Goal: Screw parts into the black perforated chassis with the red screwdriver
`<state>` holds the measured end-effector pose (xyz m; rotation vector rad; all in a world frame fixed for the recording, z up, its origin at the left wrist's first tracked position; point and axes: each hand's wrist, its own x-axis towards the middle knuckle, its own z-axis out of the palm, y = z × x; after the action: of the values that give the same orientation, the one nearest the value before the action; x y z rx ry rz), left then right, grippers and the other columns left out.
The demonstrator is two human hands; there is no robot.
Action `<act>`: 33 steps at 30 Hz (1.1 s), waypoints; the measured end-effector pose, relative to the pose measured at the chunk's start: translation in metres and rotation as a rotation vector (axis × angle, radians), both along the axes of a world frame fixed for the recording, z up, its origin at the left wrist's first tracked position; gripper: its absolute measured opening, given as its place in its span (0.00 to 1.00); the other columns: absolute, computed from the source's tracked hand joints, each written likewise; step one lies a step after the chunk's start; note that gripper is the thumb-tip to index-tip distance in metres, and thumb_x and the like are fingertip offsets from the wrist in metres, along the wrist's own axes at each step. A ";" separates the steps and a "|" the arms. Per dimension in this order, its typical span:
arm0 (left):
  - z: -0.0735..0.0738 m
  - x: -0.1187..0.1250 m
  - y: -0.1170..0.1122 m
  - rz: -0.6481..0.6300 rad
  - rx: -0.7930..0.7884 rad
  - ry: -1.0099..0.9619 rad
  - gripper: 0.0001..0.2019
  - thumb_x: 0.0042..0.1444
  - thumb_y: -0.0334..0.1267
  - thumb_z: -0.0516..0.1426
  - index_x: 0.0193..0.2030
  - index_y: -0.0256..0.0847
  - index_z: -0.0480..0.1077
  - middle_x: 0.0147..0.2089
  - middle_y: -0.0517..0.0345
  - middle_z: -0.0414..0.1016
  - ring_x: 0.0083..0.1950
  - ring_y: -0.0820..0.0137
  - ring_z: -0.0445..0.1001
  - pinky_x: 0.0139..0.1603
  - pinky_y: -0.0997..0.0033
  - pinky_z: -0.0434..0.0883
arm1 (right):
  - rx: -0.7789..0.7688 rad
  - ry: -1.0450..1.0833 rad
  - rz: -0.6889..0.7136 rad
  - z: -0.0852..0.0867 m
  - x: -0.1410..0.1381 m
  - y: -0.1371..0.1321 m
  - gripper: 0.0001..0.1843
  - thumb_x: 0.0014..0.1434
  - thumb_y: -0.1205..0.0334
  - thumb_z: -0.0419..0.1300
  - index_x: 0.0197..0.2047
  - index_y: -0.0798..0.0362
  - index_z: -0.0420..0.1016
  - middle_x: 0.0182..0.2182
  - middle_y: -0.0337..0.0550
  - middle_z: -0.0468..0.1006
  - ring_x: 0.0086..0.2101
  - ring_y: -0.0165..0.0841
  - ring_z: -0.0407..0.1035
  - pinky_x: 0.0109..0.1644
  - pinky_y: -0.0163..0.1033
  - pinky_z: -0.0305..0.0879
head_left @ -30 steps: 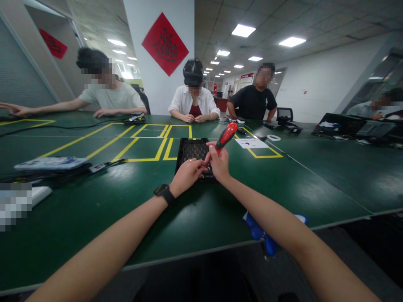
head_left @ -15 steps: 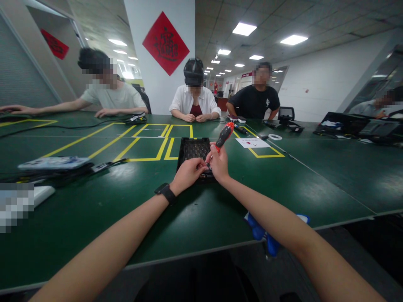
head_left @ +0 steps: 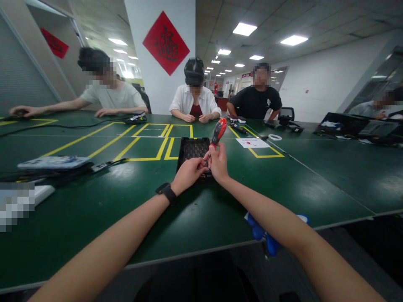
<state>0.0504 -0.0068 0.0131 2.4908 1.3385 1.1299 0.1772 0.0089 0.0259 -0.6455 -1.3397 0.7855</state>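
A screwdriver [head_left: 218, 131] with a red and black handle stands nearly upright, leaning a little right, tip down. My right hand [head_left: 219, 166] is closed around the lower handle and upper shaft. Beside it, my left hand [head_left: 190, 170] pinches near the screwdriver's tip; what its fingertips grip, if anything, is too small to make out. Both hands are over the near end of a black rectangular case [head_left: 180, 152], which lies on the table with a patterned inside. My fingers hide the tip and the spot under it.
Yellow tape outlines [head_left: 138, 159] mark the green table [head_left: 157, 247]. To my left lie a flat light-blue item [head_left: 53, 162] and cables. Blue gloves [head_left: 258, 230] hang at the edge under my right forearm. A printed sheet [head_left: 252, 143] and a white ring [head_left: 275, 137] lie right. Several people sit opposite.
The screwdriver's handle has swung left and is more upright, with my right hand turning along. My left hand has hardly moved. The person at far left has drawn an outstretched hand slightly inward.
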 end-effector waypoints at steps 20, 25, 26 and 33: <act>0.002 0.001 -0.003 0.080 0.016 -0.017 0.09 0.54 0.42 0.57 0.29 0.39 0.68 0.30 0.56 0.72 0.32 0.69 0.69 0.33 0.71 0.62 | -0.010 -0.010 -0.002 0.001 0.000 -0.001 0.17 0.59 0.48 0.52 0.45 0.51 0.62 0.19 0.30 0.66 0.18 0.23 0.60 0.23 0.28 0.56; 0.001 0.000 -0.002 0.063 -0.011 -0.040 0.09 0.51 0.42 0.59 0.29 0.39 0.68 0.29 0.58 0.73 0.30 0.70 0.69 0.31 0.72 0.61 | -0.020 0.002 -0.006 0.001 -0.001 -0.002 0.18 0.58 0.48 0.52 0.45 0.51 0.62 0.19 0.30 0.67 0.17 0.22 0.60 0.22 0.28 0.56; 0.000 0.000 -0.001 0.055 -0.017 -0.041 0.08 0.52 0.42 0.58 0.30 0.39 0.69 0.29 0.58 0.73 0.30 0.70 0.69 0.31 0.72 0.61 | -0.020 0.000 -0.003 0.001 -0.001 -0.002 0.18 0.58 0.48 0.52 0.45 0.51 0.62 0.19 0.30 0.67 0.17 0.22 0.59 0.21 0.27 0.55; 0.000 -0.001 0.000 -0.014 -0.011 0.007 0.09 0.58 0.36 0.51 0.35 0.39 0.72 0.35 0.53 0.76 0.34 0.68 0.72 0.35 0.72 0.63 | -0.036 -0.021 0.077 -0.001 0.002 0.003 0.20 0.60 0.46 0.48 0.48 0.51 0.63 0.19 0.30 0.68 0.14 0.21 0.55 0.17 0.27 0.51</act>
<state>0.0497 -0.0071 0.0128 2.4951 1.3230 1.1081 0.1791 0.0115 0.0250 -0.6355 -1.3787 0.8689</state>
